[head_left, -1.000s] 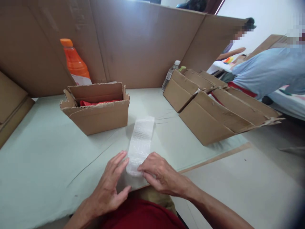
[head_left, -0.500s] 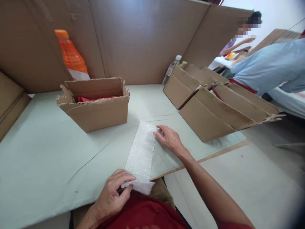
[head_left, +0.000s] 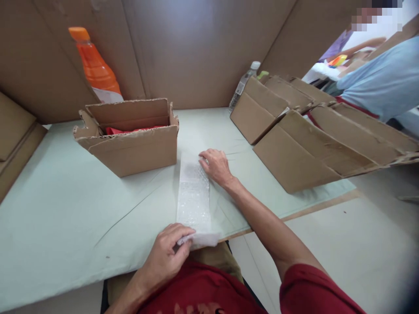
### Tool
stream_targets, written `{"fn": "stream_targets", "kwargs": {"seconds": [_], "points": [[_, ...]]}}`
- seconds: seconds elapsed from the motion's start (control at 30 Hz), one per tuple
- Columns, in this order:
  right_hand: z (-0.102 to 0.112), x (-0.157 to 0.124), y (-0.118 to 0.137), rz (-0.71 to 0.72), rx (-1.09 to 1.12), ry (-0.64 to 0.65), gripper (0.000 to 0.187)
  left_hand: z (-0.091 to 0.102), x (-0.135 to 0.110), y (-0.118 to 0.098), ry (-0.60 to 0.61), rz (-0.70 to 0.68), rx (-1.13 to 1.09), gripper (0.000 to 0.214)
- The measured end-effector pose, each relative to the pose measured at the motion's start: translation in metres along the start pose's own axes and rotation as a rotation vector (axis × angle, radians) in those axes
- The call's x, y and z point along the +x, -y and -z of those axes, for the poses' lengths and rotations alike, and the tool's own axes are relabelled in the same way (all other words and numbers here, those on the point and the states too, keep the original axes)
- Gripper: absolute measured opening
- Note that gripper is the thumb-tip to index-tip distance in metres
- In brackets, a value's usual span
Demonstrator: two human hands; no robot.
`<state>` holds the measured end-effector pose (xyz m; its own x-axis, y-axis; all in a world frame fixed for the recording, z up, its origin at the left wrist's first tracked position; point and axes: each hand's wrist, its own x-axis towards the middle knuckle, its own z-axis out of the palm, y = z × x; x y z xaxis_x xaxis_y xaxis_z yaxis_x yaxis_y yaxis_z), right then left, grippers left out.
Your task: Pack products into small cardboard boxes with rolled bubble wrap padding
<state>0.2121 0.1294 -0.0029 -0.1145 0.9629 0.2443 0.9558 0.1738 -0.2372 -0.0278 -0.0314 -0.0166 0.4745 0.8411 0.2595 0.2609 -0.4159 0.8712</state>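
A strip of clear bubble wrap (head_left: 194,198) lies lengthwise in front of me, reaching from the table's near edge toward the open carton. My left hand (head_left: 168,250) pinches its near end between thumb and fingers, where the wrap is folded over and sticks out to the right. At the far end, my right hand (head_left: 216,166) rests on the right edge of the strip. Its fingers are bent, with a small gap between thumb and index finger.
An open cardboard box (head_left: 144,150) holding something red stands beyond the strip. Behind it is an orange bottle (head_left: 98,72). More cardboard boxes (head_left: 294,152) and a clear bottle (head_left: 244,85) stand at right. Cardboard walls (head_left: 203,56) close the back. Other people are at upper right.
The strip has turned straighter and its far end lies farther away. My right hand has moved forward and left along with it. My left hand keeps its pinch, slightly farther forward.
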Motion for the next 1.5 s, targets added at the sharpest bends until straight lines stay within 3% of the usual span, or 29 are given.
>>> {"fn": "stream_targets", "kwargs": {"seconds": [0.13, 0.27, 0.33, 0.5, 0.6, 0.7, 0.83, 0.97, 1.1, 1.27, 1.43, 1.5], "points": [[-0.003, -0.016, 0.002, 0.125, 0.037, -0.013, 0.040, -0.006, 0.009, 0.002, 0.009, 0.095, -0.010, 0.019], [-0.005, -0.053, 0.005, 0.326, 0.074, 0.108, 0.030, -0.006, 0.009, 0.002, 0.017, 0.149, -0.017, 0.018], [-0.004, -0.068, 0.003, 0.302, 0.117, 0.086, 0.029, -0.004, 0.010, 0.002, 0.019, 0.197, -0.012, 0.020], [0.016, -0.098, -0.004, 0.173, 0.392, -0.179, 0.023, 0.003, 0.022, 0.000, -0.023, 0.217, 0.131, 0.040], [0.030, -0.122, 0.004, 0.150, 0.475, -0.271, 0.023, 0.007, 0.035, 0.005, -0.050, 0.208, 0.246, 0.046], [0.033, -0.149, 0.021, 0.174, 0.500, -0.266, 0.025, 0.006, 0.047, 0.017, -0.066, 0.187, 0.350, 0.051], [0.018, -0.176, 0.045, 0.282, 0.443, -0.119, 0.028, -0.003, 0.053, 0.033, -0.071, 0.122, 0.455, 0.054], [-0.001, -0.183, 0.056, 0.290, 0.311, -0.038, 0.032, -0.005, 0.050, 0.035, -0.137, 0.038, 0.525, 0.058], [-0.003, -0.178, 0.056, 0.279, 0.263, -0.058, 0.027, 0.012, 0.036, 0.019, -0.257, -0.093, 0.541, 0.062], [0.004, -0.173, 0.056, 0.264, 0.404, -0.079, 0.021, 0.022, 0.010, 0.005, -0.031, -0.211, 0.461, 0.050], [0.008, -0.173, 0.057, 0.116, 0.636, 0.043, 0.022, 0.015, 0.005, 0.011, -0.020, -0.099, 0.363, 0.036], [0.010, -0.176, 0.056, 0.097, 0.592, -0.027, 0.023, 0.014, 0.011, 0.014, -0.031, -0.028, 0.351, 0.034]]}}
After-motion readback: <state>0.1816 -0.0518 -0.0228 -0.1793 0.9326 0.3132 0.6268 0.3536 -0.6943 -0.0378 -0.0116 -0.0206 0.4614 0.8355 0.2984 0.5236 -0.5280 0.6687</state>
